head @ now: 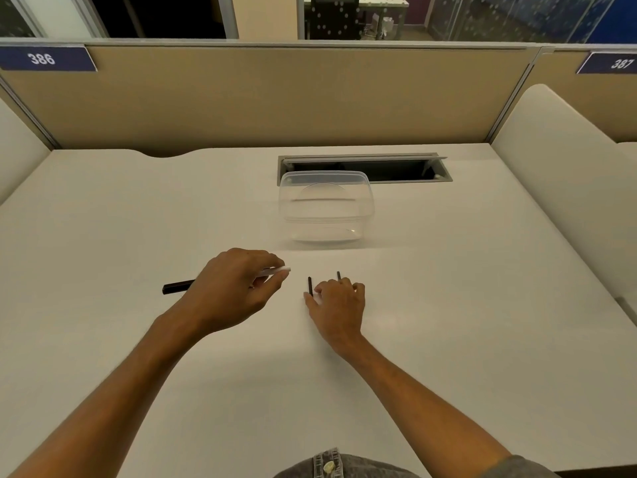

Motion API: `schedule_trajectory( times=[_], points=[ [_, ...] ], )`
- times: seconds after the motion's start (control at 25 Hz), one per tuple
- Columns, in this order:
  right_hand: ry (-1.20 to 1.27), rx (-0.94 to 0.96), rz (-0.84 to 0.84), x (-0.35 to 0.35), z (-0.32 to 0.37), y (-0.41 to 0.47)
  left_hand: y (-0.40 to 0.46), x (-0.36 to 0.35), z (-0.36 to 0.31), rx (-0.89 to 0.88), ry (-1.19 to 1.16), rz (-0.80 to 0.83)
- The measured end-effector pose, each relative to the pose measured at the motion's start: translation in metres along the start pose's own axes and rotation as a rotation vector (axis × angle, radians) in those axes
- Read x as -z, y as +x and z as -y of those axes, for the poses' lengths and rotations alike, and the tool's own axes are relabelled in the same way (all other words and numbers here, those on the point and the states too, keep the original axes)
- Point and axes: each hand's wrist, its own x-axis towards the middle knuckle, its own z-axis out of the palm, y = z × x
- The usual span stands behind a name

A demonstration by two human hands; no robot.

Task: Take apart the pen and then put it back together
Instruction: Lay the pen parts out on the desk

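- Denim garment (344,469) with a pale button occupied the nearest edge, at the person's lap.
- Two bare forearms reached forward over the white desk (103,236).
- Right hand (339,307) lay knuckles up on the desk, fingers curled down; the thumb tip touched the near end of a short black pen piece (310,286), and a second black pen piece (339,275) projected from beyond the fingers. Whether the fingers actually pinched either piece could not be told.
- Left hand (229,288) pinched a clear pen barrel (275,270) between thumb and fingertips, the barrel's tip pointing toward the right hand.
- Black pen cap (177,287) lay on the desk, emerging from behind the left hand.
- Clear plastic container (325,205) stood farther back, well apart from both hands.
- Cable hatch (396,167), its flap raised, sat just behind the container.
- Tan partition (275,98) carried plates numbered 386 (41,58) and 387 (620,63).
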Motion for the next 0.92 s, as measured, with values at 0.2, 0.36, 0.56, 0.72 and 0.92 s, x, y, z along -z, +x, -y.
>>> schedule_trajectory(
  times=[0.2, 0.36, 0.56, 0.72, 0.92],
  points=[
    [0.544, -0.023, -0.198, 0.052, 0.011, -0.005, -0.003, 0.0, -0.001, -0.011, -0.025, 0.02],
    [0.915, 0.013, 0.057, 0.102, 0.025, -0.018, -0.003, -0.003, -0.006, -0.024, -0.007, 0.036],
    [0.965, 0.063, 0.181, 0.119, 0.026, -0.022, -0.005, -0.004, -0.02, -0.068, -0.02, 0.048],
    [1.038, 0.052, 0.222, 0.123, 0.025, -0.022, -0.008, 0.0, -0.022, -0.056, -0.003, 0.04],
    [1.126, -0.015, 0.186, 0.13, 0.012, -0.016, -0.014, 0.01, -0.013, -0.018, 0.006, -0.016]
  ],
)
